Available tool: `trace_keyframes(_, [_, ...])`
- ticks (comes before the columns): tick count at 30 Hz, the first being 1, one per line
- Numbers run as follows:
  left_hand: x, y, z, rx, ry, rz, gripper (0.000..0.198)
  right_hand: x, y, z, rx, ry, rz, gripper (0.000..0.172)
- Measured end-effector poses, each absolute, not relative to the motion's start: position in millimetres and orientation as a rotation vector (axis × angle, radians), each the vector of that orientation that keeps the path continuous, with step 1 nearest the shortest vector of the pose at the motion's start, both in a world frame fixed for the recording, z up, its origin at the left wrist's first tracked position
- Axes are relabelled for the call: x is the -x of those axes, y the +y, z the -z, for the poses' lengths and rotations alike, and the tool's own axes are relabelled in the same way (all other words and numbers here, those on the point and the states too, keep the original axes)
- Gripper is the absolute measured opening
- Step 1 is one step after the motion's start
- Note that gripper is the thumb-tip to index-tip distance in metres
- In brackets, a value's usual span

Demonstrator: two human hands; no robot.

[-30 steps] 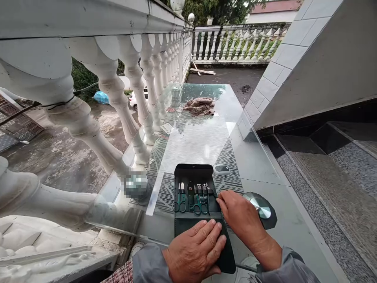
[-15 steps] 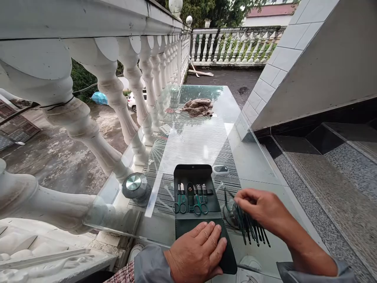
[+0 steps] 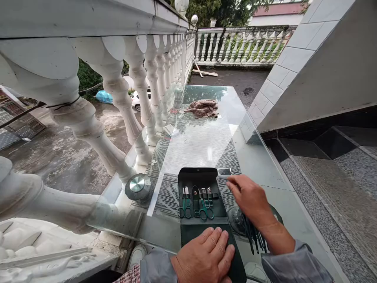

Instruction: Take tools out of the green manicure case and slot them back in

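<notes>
My left hand [image 3: 206, 255] lies flat, fingers stretched out, on the lower flap of a dark green manicure case [image 3: 203, 230]. In the case's upper part, green-handled scissors [image 3: 206, 212], a second scissor-like tool [image 3: 184, 210], nail clippers [image 3: 209, 198] and other small tools sit under a strap. To the right of the case, my right hand [image 3: 250, 196] is closed in a pinch above the glass. A small metal tip [image 3: 231, 171] shows just beyond its fingers; the rest of that tool is hidden. Below the right wrist, several slim dark tools [image 3: 255, 239] lie partly covered.
A grey oval object [image 3: 224, 171] rests beyond the case on the glass table [image 3: 259, 165]. Faceted supports [image 3: 139, 188] show at the left and under the right hand. A crumpled brown cloth [image 3: 203, 108] lies farther back. White balusters [image 3: 97, 137] line the left; steps [image 3: 318, 177] rise right.
My right hand has moved forward and slightly left, away from the slim tools toward the grey oval object. The left hand stays on the flap. The whole view has shifted slightly.
</notes>
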State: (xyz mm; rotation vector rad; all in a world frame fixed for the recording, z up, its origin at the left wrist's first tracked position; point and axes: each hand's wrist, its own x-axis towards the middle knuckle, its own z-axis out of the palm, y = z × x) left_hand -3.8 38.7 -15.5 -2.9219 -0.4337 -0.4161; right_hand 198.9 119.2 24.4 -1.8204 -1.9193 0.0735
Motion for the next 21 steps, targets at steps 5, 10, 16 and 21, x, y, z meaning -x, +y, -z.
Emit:
trace_keyframes(5, [3, 36, 17, 2.908, -0.436, 0.43, 0.053, -155, 113, -29, 1.817, -2.112, -0.222, 0.018])
trace_keyframes(10, [2, 27, 22, 2.844, -0.433, 0.47, 0.053, -140, 112, -37, 2.015, -2.203, -0.185, 0.021])
trace_keyframes(16, [2, 19, 20, 2.795, -0.442, 0.536, 0.049, -134, 112, -42, 2.052, -2.206, -0.282, 0.018])
trace_keyframes(21, [2, 18, 19, 2.781, -0.44, 0.52, 0.045, -130, 118, -32, 2.016, -2.108, -0.21, 0.016])
